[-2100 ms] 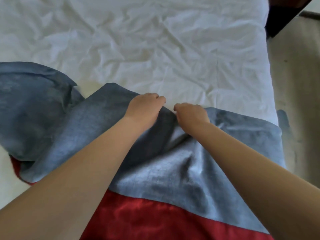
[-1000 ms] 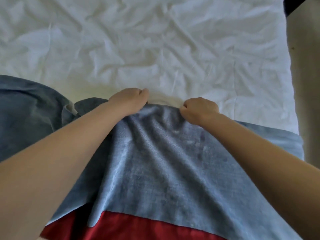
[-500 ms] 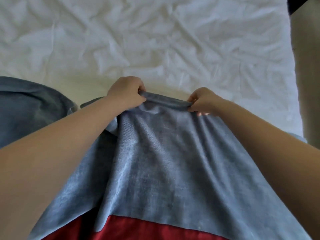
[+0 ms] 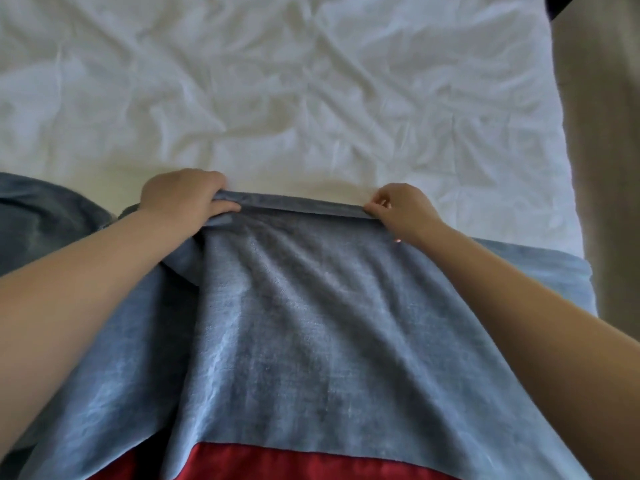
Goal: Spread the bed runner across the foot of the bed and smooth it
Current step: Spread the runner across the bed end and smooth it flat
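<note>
The bed runner (image 4: 298, 323) is a grey-blue cloth with a red band along its near edge. It lies over the foot of the bed, whose white sheet (image 4: 277, 91) is wrinkled. My left hand (image 4: 180, 199) grips the runner's far edge left of centre. My right hand (image 4: 401, 209) pinches the same edge further right. The edge is pulled taut between the two hands and lifted a little off the sheet. To the left the runner is bunched in folds (image 4: 45, 220); to the right it lies flat up to the bed's side (image 4: 561, 278).
The bed's right edge (image 4: 571, 188) runs down the right of the view, with beige floor (image 4: 609, 168) beyond it. A dark object (image 4: 557, 5) shows at the top right corner.
Both hands have moved apart along the runner's far edge and pushed it further up the bed. The edge, slack a second ago, is now stretched straight between them.
</note>
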The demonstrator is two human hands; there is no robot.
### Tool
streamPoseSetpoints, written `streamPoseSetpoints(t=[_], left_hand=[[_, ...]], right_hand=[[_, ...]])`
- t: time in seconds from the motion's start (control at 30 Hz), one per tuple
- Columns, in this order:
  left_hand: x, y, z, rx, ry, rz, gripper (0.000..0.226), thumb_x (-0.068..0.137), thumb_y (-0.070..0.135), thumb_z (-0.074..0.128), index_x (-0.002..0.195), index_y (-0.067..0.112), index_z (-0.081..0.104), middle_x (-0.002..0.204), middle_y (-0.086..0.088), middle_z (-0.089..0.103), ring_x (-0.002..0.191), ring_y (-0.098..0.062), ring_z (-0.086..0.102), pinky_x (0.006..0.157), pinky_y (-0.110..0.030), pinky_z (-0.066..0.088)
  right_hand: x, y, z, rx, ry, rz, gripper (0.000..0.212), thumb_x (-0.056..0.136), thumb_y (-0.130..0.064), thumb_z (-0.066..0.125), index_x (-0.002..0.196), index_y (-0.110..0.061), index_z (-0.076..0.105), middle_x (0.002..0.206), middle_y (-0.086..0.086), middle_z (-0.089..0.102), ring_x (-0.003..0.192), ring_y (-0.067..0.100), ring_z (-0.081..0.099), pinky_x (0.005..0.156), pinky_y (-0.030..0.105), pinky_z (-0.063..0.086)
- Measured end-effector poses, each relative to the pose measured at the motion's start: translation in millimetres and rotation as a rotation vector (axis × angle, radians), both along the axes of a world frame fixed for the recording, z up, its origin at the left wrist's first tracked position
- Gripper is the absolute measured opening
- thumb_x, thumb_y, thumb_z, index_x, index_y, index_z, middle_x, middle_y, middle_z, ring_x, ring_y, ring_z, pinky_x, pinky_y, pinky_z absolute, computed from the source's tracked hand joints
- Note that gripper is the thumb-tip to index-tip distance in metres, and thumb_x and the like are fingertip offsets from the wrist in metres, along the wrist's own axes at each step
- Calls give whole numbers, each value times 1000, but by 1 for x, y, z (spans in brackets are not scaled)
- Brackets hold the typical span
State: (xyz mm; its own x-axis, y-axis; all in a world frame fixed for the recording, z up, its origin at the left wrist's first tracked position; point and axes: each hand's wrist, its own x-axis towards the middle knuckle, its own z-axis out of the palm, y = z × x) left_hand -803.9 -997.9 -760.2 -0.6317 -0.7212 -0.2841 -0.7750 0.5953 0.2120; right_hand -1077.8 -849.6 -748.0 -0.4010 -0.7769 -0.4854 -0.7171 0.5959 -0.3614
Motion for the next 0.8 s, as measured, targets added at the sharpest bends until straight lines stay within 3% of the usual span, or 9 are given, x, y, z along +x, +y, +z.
streamPoseSetpoints(t=[0.1, 0.2, 0.3, 0.4, 0.47, 0.6, 0.7, 0.8], left_hand=[[10, -12, 0, 40, -126, 1, 41, 78, 61, 59, 69, 22, 51, 66, 2, 49, 67, -22, 49, 55, -31, 32], [14, -16, 0, 55, -199, 38, 44, 72, 65, 62, 65, 24, 48, 67, 3, 52, 67, -21, 51, 57, -31, 37], [0, -13, 9, 164, -253, 93, 34, 71, 54, 72, 69, 26, 53, 77, 2, 57, 76, -23, 55, 69, -35, 49], [-28, -6, 17, 266, -128, 118, 8, 71, 26, 70, 74, 22, 64, 82, -1, 64, 79, -22, 59, 74, -38, 52], [-52, 7, 19, 312, -18, 129, 4, 74, 26, 63, 75, 24, 65, 80, 5, 64, 79, -19, 60, 68, -31, 47], [-102, 37, 13, 361, 99, 35, 34, 86, 43, 56, 81, 11, 67, 82, -3, 65, 76, -22, 61, 66, -30, 42], [-128, 54, 6, 368, 146, -29, 16, 88, 34, 61, 87, 20, 70, 91, 7, 67, 86, -13, 60, 73, -28, 45], [-135, 61, -2, 299, 128, -19, 8, 88, 27, 62, 87, 23, 69, 92, 7, 67, 88, -14, 60, 75, -32, 48]], right_hand=[[17, -8, -8, -46, 175, 89, 27, 93, -30, 55, 81, -8, 64, 79, 7, 64, 72, 26, 60, 62, 32, 46], [24, -1, -14, -100, 83, 71, 26, 95, -30, 52, 82, -10, 63, 79, 4, 63, 73, 23, 58, 63, 33, 48], [3, 11, -9, -114, 37, 25, 34, 96, -30, 45, 67, -16, 54, 65, 0, 55, 65, 22, 53, 56, 30, 42], [-36, 27, -1, 21, 70, 57, 25, 88, -19, 44, 66, -22, 56, 70, -2, 57, 68, 20, 55, 58, 28, 42], [-67, 42, 4, 133, 97, 107, 22, 84, -14, 46, 75, -23, 64, 79, -3, 61, 73, 19, 57, 63, 29, 45], [-125, 77, 10, 287, 73, 144, 18, 86, -17, 53, 76, -27, 65, 82, -5, 64, 71, 10, 55, 67, 30, 44], [-154, 99, 9, 303, 61, 180, 12, 86, -23, 62, 75, -29, 63, 85, -5, 65, 73, 6, 54, 69, 30, 42], [-164, 108, 0, 206, 216, 151, 10, 88, -30, 61, 79, -33, 61, 86, -9, 60, 73, 12, 54, 64, 29, 39]])
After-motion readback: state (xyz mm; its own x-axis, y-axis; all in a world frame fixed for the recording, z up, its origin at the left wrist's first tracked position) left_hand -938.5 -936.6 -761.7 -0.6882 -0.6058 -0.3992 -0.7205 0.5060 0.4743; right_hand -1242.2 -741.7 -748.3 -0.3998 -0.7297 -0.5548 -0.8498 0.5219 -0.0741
